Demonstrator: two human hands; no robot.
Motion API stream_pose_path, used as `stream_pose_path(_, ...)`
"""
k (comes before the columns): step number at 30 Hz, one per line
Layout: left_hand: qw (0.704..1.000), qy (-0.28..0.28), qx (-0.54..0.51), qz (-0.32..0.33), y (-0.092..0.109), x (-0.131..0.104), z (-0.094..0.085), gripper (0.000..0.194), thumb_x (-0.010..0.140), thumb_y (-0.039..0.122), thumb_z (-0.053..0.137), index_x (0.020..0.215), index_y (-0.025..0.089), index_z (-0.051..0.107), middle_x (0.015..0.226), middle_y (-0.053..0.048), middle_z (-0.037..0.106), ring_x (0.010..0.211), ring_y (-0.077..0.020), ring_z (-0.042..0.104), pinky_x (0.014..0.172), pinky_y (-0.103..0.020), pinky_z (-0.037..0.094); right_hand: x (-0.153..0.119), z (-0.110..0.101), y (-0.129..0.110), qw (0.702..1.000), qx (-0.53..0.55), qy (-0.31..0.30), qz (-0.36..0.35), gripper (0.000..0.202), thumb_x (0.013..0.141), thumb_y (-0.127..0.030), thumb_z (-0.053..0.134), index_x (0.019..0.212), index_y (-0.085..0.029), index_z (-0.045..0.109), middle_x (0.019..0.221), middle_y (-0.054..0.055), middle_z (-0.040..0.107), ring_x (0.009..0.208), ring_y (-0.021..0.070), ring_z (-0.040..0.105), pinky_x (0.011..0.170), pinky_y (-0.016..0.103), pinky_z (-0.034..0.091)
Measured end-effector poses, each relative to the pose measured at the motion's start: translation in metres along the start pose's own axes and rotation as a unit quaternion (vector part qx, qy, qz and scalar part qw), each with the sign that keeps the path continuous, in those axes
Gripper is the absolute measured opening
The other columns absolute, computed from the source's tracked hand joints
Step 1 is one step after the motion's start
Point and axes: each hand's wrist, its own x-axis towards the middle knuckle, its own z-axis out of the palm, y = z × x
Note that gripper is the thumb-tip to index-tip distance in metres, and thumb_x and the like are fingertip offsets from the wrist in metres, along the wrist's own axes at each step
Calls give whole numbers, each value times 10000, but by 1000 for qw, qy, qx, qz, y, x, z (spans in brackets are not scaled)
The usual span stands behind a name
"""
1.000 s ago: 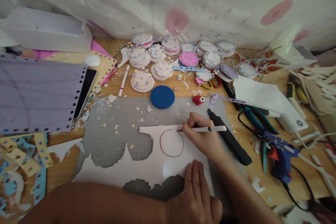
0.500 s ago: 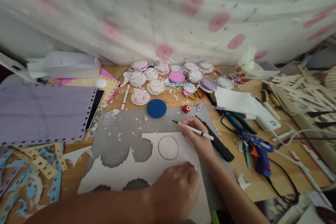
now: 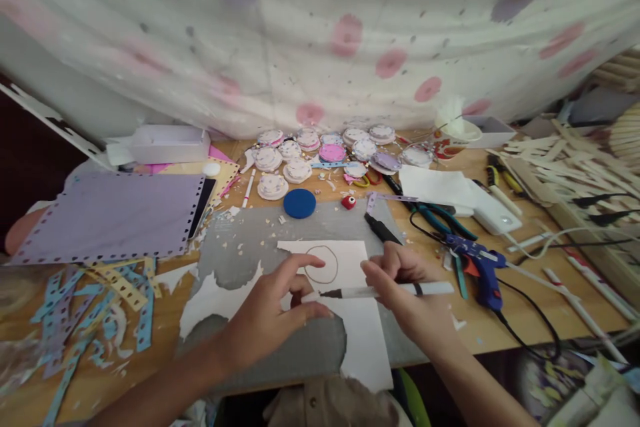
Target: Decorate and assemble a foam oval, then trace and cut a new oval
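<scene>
My right hand [image 3: 407,280] holds a slim white pen [image 3: 434,288] with a black band, its dark tip pointing left. Facing that tip, my left hand [image 3: 273,300] pinches a small whitish pen cap [image 3: 312,296] between thumb and fingers, the index finger raised. Both hands are above a white paper sheet [image 3: 353,253] with rounded cut-outs along its edges. A drawn circle [image 3: 321,264] shows on the paper, partly covered by my left fingers. Beyond the sheet lies a blue disc [image 3: 299,203] on the grey mat [image 3: 230,230].
Decorated round paper pieces [image 3: 273,185] cluster at the back. To the right are a blue glue gun [image 3: 483,267] with its cable, teal-handled pliers [image 3: 445,220] and a black pen-like tool [image 3: 383,228]. Punched strips [image 3: 145,307] and a purple sheet [image 3: 120,213] lie left.
My left hand has lifted off the paper and now pinches the cap by the pen tip. My right hand has come nearer with the pen now level. The view has shifted slightly.
</scene>
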Motion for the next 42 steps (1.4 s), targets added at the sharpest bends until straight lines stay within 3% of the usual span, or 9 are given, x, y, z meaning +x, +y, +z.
stream_pose_path(11, 992, -12, 103, 72, 9, -10, -2, 358, 865, 407, 605, 1140, 224, 467, 694, 62, 614, 640, -117, 566, 628, -204, 425, -11, 7, -7, 997, -25, -52, -55, 383, 846, -207, 599, 580, -211, 324, 510, -70, 378, 460, 70, 303, 425, 201, 244)
stream_pose_path(19, 915, -81, 304, 253, 22, -29, -7, 554, 992, 477, 177, 663, 181, 511, 581, -11, 564, 538, -132, 502, 536, -237, 358, -44, 26, 3, 987, -32, -25, -157, 375, 809, -43, 539, 596, -217, 285, 499, -80, 375, 403, 62, 352, 389, 187, 249)
stream_pose_path(25, 942, -119, 248, 193, 15, -33, -12, 573, 977, 527, 173, 672, 187, 519, 594, 0, 569, 548, -117, 517, 531, -201, 372, -42, 23, 16, 973, -91, -78, -197, 282, 875, -234, 566, 640, -239, 411, 531, -38, 527, 430, 105, 492, 417, 218, 372)
stream_pose_path(28, 951, -67, 279, 114, -4, -28, -32, 498, 976, 495, 264, 660, 186, 493, 602, 16, 556, 574, -115, 547, 568, -194, 392, -17, -9, 27, 934, -226, -216, -172, 261, 796, -449, 676, 900, -227, 586, 755, 30, 637, 657, 159, 609, 565, 250, 482)
stream_pose_path(30, 950, 27, 307, 61, -23, -24, -52, 480, 983, 426, 253, 614, 190, 447, 558, 25, 515, 527, -111, 522, 540, -200, 370, -2, -38, 39, 891, -393, -131, -183, 258, 865, -389, 596, 1055, -215, 586, 995, 107, 634, 922, 228, 611, 789, 352, 508)
stream_pose_path(33, 875, 159, 457, -11, -53, -14, -78, 461, 969, 420, 288, 622, 191, 488, 541, 3, 524, 537, -151, 527, 559, -245, 345, 13, -75, 62, 771, -622, 7, -133, 333, 885, -384, 537, 1112, -142, 568, 1041, 181, 588, 979, 322, 561, 831, 469, 476)
stream_pose_path(36, 771, 168, 611, -63, -71, 0, -92, 522, 961, 480, 288, 652, 177, 580, 622, -78, 637, 624, -231, 606, 580, -290, 344, 18, -93, 82, 696, -713, 22, -77, 308, 907, -303, 486, 1118, -90, 555, 994, 201, 594, 927, 334, 567, 781, 458, 477)
stream_pose_path(39, 728, 177, 657, -84, -74, 12, -95, 563, 946, 540, 281, 796, 137, 645, 727, -139, 677, 719, -306, 642, 621, -344, 398, 17, -96, 89, 707, -704, -10, -63, 267, 924, -192, 407, 1121, -81, 548, 969, 198, 618, 912, 316, 594, 771, 431, 486)
stream_pose_path(42, 742, 221, 631, -39, -66, 19, -87, 544, 939, 520, 321, 1103, 85, 603, 988, -190, 662, 930, -354, 619, 761, -431, 451, 10, -94, 81, 793, -605, 11, -69, 279, 941, -219, 363, 1147, -120, 523, 945, 159, 647, 849, 280, 631, 726, 399, 513)
